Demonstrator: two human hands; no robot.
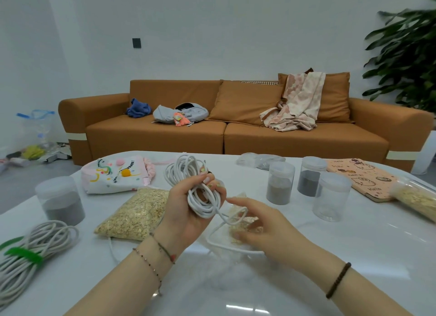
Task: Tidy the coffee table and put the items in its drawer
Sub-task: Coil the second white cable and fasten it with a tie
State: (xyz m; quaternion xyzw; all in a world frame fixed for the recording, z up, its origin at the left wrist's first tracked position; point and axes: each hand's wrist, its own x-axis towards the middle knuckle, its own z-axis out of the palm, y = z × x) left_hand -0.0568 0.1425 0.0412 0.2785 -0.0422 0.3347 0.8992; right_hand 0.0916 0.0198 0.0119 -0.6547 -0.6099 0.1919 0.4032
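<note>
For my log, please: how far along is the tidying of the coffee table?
Done: grey cable bundled with a green strap. In hand: left hand holds the coiled white cable, right hand at its loose end. Left: jars, oat bag, pouch on the table; drawer unseen.

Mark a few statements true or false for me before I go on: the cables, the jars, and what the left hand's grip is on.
1. The left hand has its grip on a coil of white cable. True.
2. The other cable bundle on the table is bound with a red tie. False: the tie is green.
3. Every jar is empty. False: the left jar holds grey powder; only the front right jar looks empty.
4. A bag of oats lies beside the left hand. True.
</note>
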